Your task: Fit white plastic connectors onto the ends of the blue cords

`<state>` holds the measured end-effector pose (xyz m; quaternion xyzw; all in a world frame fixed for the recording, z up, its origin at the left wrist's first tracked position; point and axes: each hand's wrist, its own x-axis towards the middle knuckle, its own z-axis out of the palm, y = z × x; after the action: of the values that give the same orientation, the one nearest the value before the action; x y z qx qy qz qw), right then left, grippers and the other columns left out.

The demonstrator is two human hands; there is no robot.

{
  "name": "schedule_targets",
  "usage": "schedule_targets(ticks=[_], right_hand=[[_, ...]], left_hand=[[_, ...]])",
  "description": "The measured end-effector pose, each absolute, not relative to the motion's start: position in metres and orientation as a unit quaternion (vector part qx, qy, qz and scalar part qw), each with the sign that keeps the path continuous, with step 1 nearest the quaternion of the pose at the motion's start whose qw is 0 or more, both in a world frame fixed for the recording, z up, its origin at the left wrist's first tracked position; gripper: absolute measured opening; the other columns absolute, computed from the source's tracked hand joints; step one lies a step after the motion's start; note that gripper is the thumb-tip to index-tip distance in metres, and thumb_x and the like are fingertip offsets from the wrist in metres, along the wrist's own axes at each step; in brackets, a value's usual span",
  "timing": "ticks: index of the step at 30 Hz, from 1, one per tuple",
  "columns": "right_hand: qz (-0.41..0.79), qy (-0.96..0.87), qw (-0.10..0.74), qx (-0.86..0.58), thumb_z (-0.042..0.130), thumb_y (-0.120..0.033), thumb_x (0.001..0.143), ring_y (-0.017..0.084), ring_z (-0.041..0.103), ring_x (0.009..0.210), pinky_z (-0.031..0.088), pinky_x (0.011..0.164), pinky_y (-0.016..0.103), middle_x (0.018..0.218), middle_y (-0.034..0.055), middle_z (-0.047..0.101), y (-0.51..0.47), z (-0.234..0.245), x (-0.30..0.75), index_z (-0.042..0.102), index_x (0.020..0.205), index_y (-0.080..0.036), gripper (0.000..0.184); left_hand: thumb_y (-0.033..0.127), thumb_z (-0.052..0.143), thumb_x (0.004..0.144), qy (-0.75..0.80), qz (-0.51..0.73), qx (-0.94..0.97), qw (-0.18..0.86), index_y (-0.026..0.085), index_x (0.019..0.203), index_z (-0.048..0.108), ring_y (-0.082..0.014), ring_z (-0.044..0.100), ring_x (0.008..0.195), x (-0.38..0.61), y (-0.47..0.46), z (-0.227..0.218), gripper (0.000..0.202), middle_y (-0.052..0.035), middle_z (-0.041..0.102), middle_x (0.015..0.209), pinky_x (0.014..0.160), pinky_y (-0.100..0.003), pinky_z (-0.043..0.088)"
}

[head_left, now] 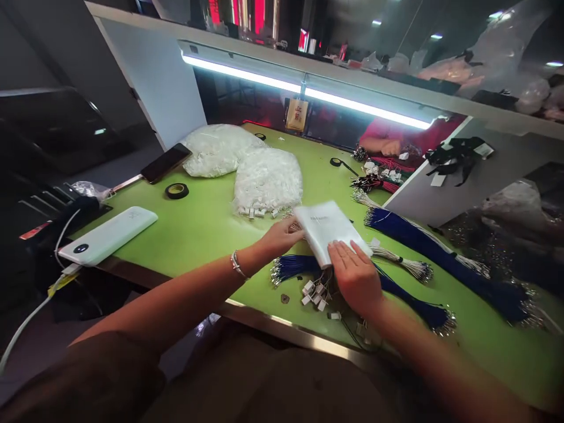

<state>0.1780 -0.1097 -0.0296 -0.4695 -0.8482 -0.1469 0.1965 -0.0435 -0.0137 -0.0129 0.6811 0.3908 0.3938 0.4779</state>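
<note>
A white, semi-clear plastic bag (pixel 324 220), folded into a flat rectangle with small dark print, is tilted above the table between my hands. My left hand (pixel 284 235) is closed on its left edge, thumb toward me and fingers partly behind it. My right hand (pixel 355 273) lies across the lower right part, fingers stretched out over the surface; its thumb is hidden. Beneath the bag, a bundle of blue wires (pixel 403 299) with metal ends extends both ways. Small white connectors (pixel 315 294) on dark wires lie near the table's front edge.
Two clear bags of white parts (pixel 268 179) (pixel 220 147) stand behind my left hand. A white power bank (pixel 110 235), black tape roll (pixel 177 191) and phone (pixel 166 163) lie left. More blue bundles (pixel 423 247) lie right. Someone's hand (pixel 388 147) shows beyond the partition.
</note>
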Motion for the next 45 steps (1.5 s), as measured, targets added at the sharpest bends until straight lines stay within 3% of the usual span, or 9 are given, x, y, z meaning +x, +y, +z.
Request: schedule_targets(ticks=[3, 8, 16, 22, 26, 30, 34, 38, 45], right_hand=[[-0.047, -0.861, 0.169, -0.478, 0.045, -0.014, 0.092, 0.032, 0.06, 0.125, 0.044, 0.109, 0.059, 0.133, 0.0167, 0.063, -0.098, -0.049, 0.179, 0.06, 0.136, -0.018, 0.046], [0.028, -0.796, 0.273, -0.54, 0.044, -0.033, 0.095, 0.028, 0.059, 0.124, 0.045, 0.107, 0.051, 0.132, 0.0129, 0.065, -0.082, -0.029, 0.224, 0.064, 0.128, -0.02, 0.041], [0.14, -0.699, 0.254, -0.654, 0.043, -0.038, 0.093, 0.025, 0.069, 0.097, 0.051, 0.085, 0.035, 0.106, 0.0091, 0.076, -0.052, -0.027, 0.245, 0.075, 0.1, -0.02, 0.037], [0.088, -0.659, 0.335, -0.668, 0.045, -0.042, 0.091, 0.025, 0.068, 0.086, 0.049, 0.077, 0.034, 0.092, 0.0101, 0.076, -0.051, -0.025, 0.243, 0.074, 0.089, -0.018, 0.038], [0.112, -0.692, 0.296, -0.649, 0.042, -0.045, 0.091, 0.023, 0.065, 0.073, 0.046, 0.068, 0.032, 0.072, 0.0073, 0.072, -0.048, -0.019, 0.233, 0.071, 0.072, -0.018, 0.044], [0.216, -0.676, 0.348, -0.613, 0.037, -0.053, 0.096, 0.022, 0.067, 0.078, 0.05, 0.07, 0.032, 0.087, 0.0078, 0.075, -0.04, 0.001, 0.21, 0.073, 0.105, -0.017, 0.052], [0.373, -0.676, 0.411, -0.484, 0.013, -0.052, 0.103, 0.02, 0.069, 0.101, 0.054, 0.087, 0.036, 0.128, 0.0095, 0.067, -0.034, 0.018, 0.171, 0.035, 0.153, -0.024, 0.062], [0.333, -0.788, 0.329, -0.4, 0.021, -0.051, 0.103, 0.023, 0.06, 0.122, 0.048, 0.105, 0.043, 0.139, 0.013, 0.06, -0.04, -0.005, 0.131, 0.041, 0.15, -0.02, 0.06], [0.092, -0.954, 0.166, -0.234, 0.051, -0.033, 0.094, 0.026, 0.048, 0.136, 0.037, 0.115, 0.047, 0.149, 0.0189, 0.048, -0.042, -0.049, 0.144, 0.06, 0.132, -0.013, 0.044]], left_hand=[[0.04, 0.066, 0.079, 0.451, 0.257, 0.765, 0.38, 0.006, 0.119, 0.064, -0.0347, 0.056, 0.122, -0.031, -0.017, -0.017, 0.053, -0.0202, 0.064, 0.125, 0.104, -0.049, 0.044], [0.045, 0.086, 0.062, 0.411, 0.099, 0.864, 0.273, 0.007, 0.153, 0.026, -0.0437, 0.01, 0.15, -0.018, -0.044, -0.01, 0.116, -0.0298, 0.009, 0.161, 0.12, -0.053, 0.021], [0.026, 0.068, 0.083, 0.409, 0.123, 0.893, 0.144, -0.007, 0.127, 0.051, -0.0415, 0.039, 0.139, -0.005, -0.057, -0.027, 0.058, -0.0364, 0.042, 0.141, 0.116, -0.049, 0.035], [0.003, 0.032, 0.093, 0.347, 0.271, 0.897, 0.041, 0.002, 0.155, 0.007, -0.0342, 0.033, 0.145, -0.019, -0.066, -0.056, 0.067, -0.0332, 0.033, 0.152, 0.114, -0.05, 0.039], [-0.002, 0.035, 0.084, 0.382, 0.32, 0.864, 0.063, 0.011, 0.157, -0.009, -0.0346, 0.028, 0.147, -0.022, -0.076, -0.059, 0.086, -0.0289, 0.02, 0.159, 0.113, -0.05, 0.041], [0.007, 0.047, 0.08, 0.478, 0.377, 0.76, 0.23, 0.013, 0.158, 0.009, -0.0322, 0.04, 0.142, -0.02, -0.083, -0.046, 0.087, -0.0209, 0.03, 0.158, 0.116, -0.048, 0.038], [0.019, 0.049, 0.085, 0.477, 0.413, 0.65, 0.422, 0.012, 0.136, 0.051, -0.028, 0.06, 0.117, -0.014, -0.085, -0.043, 0.051, -0.0154, 0.06, 0.133, 0.103, -0.045, 0.049], [0.037, 0.053, 0.089, 0.491, 0.38, 0.546, 0.562, 0.01, 0.098, 0.066, -0.0228, 0.065, 0.092, -0.014, -0.088, -0.048, 0.032, -0.01, 0.071, 0.093, 0.083, -0.036, 0.055], [0.041, 0.067, 0.08, 0.38, 0.107, 0.647, 0.652, 0.012, 0.074, 0.074, -0.0158, 0.065, 0.063, -0.085, -0.09, 0.007, 0.031, -0.005, 0.069, 0.066, 0.059, -0.025, 0.054]])
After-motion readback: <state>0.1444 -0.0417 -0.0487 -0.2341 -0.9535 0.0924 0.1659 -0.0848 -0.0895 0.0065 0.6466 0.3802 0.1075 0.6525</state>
